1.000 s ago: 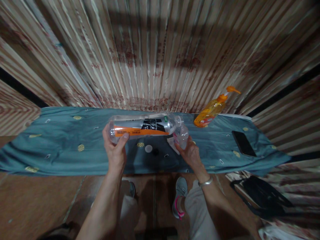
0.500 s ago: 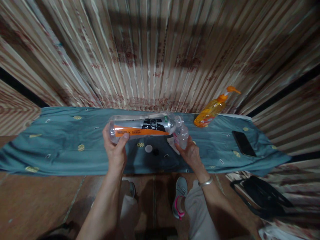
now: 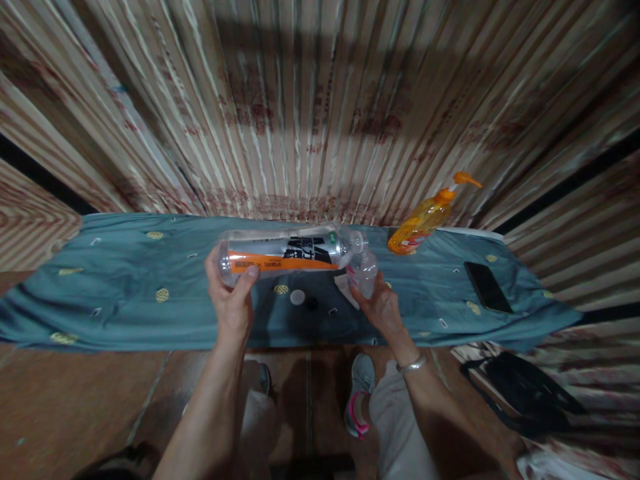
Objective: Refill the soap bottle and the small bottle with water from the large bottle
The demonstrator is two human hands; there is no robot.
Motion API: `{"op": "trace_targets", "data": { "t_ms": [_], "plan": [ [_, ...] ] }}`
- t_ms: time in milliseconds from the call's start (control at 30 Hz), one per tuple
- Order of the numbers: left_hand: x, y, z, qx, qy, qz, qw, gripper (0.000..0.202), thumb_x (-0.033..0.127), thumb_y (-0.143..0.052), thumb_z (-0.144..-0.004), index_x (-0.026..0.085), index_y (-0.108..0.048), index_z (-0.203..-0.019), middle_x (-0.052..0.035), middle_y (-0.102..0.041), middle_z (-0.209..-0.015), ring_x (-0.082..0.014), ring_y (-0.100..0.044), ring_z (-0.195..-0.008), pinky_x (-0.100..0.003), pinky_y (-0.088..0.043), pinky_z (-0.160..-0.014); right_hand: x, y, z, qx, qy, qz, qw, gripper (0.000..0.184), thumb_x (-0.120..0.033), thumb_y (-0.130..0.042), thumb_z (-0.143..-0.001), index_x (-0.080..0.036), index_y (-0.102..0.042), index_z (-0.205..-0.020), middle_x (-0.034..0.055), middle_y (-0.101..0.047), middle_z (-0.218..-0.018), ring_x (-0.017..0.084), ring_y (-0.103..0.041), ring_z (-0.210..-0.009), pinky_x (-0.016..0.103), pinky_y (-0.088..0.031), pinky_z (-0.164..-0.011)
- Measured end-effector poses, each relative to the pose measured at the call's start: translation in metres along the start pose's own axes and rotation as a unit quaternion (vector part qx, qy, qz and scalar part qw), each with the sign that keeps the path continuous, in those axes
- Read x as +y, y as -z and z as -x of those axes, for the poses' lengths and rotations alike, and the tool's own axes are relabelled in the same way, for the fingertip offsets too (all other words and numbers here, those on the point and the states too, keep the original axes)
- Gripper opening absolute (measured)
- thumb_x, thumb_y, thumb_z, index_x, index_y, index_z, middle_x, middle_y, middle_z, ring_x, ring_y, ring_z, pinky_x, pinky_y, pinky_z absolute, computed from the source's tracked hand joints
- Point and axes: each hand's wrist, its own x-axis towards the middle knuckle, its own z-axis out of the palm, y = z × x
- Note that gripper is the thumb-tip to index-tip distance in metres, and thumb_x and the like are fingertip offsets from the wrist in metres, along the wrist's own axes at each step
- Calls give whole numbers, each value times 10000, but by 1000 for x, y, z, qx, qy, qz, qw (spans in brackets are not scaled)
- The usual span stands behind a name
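One large clear plastic bottle with an orange-and-silver label (image 3: 280,250) lies level, gripped by the left hand (image 3: 230,299) over teal patterned cloth (image 3: 125,280), its neck close to the small clear plastic bottle (image 3: 369,267) that the right hand (image 3: 383,308) pinches. Uncapping looks done; the bottles are not yet parted.

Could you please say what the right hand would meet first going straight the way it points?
Holding a small clear plastic bottle, the right hand would likely meet the large, orange-labelled plastic bottle first; depth is unclear.
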Motion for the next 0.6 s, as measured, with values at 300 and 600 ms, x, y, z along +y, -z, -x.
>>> {"op": "trace_targets", "data": {
  "t_ms": [300,600],
  "plan": [
    [1,-1,0,-13,-7,-15,1000,957,768,-1191,-733,343,-827,-1510,-81,-847,-1441,-322,-840,-1327,-481,-664,-1284,5,-6,1,9,3,13,1000,689,-459,-854,-1089,-138,-739,-1688,231,-947,-1107,415,-909,-1009,573,-787,-928],
    [0,1,-2,-20,-2,-14,1000,939,750,-1193,-731,342,-833,-1496,-89,-854,-1469,-343,-842,-1386,-503,-660,-1321,-4,-1,0,-6,-17,35,999,693,-465,-875,-1093,-123,-728,-1677,254,-946,-1145,420,-927,-1032,545,-777,-925]
  ]
}}
